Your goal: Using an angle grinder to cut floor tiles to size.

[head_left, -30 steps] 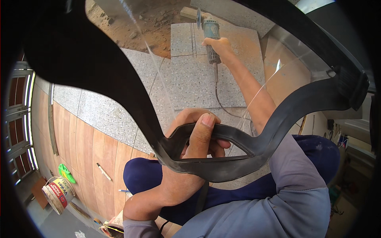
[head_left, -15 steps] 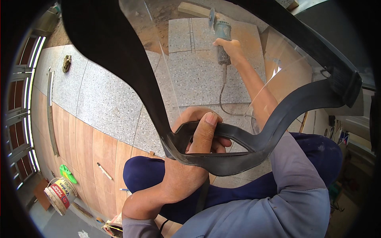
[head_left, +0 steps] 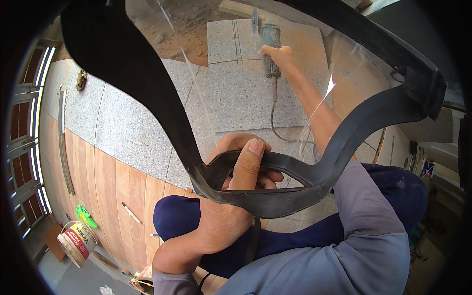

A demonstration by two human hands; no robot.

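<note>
My left hand grips the lower black rim of a clear face shield, thumb on top and fingers curled through its opening. The shield spans much of the view, so I see part of the work through its clear sheet. Farther ahead, my right hand is wrapped around the body of a teal angle grinder. Its disc is upright at the left of the tool head, near the far edge of a speckled grey tile. Dark parallel lines run on that tile. Whether the disc spins, I cannot tell.
The grinder's cord trails back toward my knees. A wooden beam lies beyond the tile, beside reddish soil. To the left are a long metal bar, a pen, a green object and a paint bucket.
The face shield has shifted slightly left along with my left hand. My right hand and the grinder have moved a little left and farther away. Both grips stay the same.
</note>
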